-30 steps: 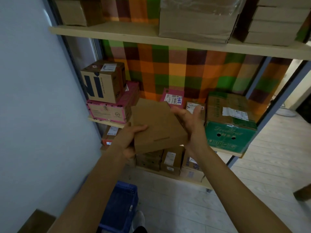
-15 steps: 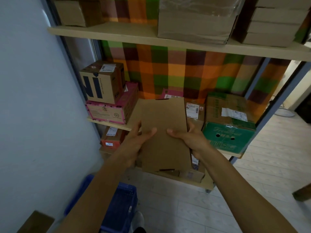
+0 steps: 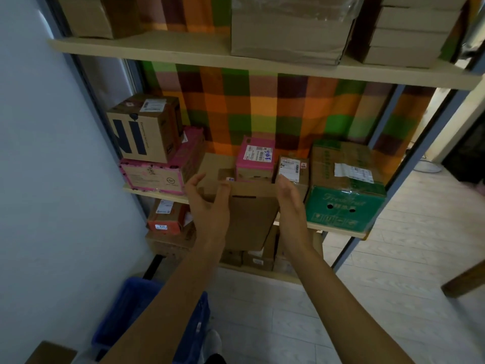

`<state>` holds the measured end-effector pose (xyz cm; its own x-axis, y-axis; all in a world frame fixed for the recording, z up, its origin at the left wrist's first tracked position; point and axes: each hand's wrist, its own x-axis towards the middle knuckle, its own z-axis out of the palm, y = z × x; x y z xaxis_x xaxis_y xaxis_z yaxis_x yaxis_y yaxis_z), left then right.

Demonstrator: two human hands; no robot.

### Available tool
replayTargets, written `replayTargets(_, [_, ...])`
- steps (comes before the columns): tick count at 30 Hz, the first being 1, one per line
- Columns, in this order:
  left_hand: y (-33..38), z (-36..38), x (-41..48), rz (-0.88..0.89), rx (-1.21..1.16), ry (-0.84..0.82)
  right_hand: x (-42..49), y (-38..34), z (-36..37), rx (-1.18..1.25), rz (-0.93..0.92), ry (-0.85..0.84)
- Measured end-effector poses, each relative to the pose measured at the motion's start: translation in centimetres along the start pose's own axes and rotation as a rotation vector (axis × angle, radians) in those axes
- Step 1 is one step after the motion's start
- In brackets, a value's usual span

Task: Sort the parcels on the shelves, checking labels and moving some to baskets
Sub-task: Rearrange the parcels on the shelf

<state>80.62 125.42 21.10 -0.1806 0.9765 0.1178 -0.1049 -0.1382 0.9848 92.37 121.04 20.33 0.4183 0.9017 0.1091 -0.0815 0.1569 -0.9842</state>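
**Head view: flat brown box on middle shelf, both hands loose beside it**

Flat brown box lies on the middle shelf, its near end overhanging the front edge; no label shows on its top face, only a dark slot. Left hand is at its left edge, fingers spread and relaxed, gripping nothing. Right hand is at its right edge, palm flat and fingers straight; can't tell if either hand touches the box.

Same shelf, left to right:
- Brown carton printed with big dark "NI", white label on top, stacked on a pink-edged carton.
- Pink parcel with a barcode label and blue handwriting, unreadable.
- Small brown parcel with a barcode label.
- Green carton with script that looks like "Fresh Fruit" and a white label on top.

An orange box with small labels sits on the shelf below. Blue basket stands on the floor, its contents hidden by the left forearm.
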Motion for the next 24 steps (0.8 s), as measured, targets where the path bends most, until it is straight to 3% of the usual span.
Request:
replayTargets(4, [0.4, 0.8, -1.3, 0.055, -0.016, -0.104, -0.1, -0.4, 0.2, 0.087, 0.032, 0.13])
replayTargets(8, [1.1, 0.7, -1.0, -0.276, -0.264, -0.206, 0.0, -1.0, -0.9, 0.005, -0.09, 0.153])
replayTargets(10, [1.2, 0.7, -0.4, -0.359, -0.371, -0.274, -0.1, -1.2, -1.2, -0.028, -0.159, 0.139])
replayTargets(17, [2.7, 0.1, 0.2, -0.746, -0.473, -0.471, -0.8, -0.8, -2.1, -0.121, -0.398, 0.066])
replayTargets(21, [2.4, -0.7, -0.2, -0.841, -0.505, -0.438, -1.3, -0.6, -2.9, -0.052, -0.236, 0.064])
replayTargets(24, [1.4, -1.0, -0.5, -0.768, -0.447, -0.499, -1.5, -0.8, -3.6, 0.107, 0.025, 0.088])
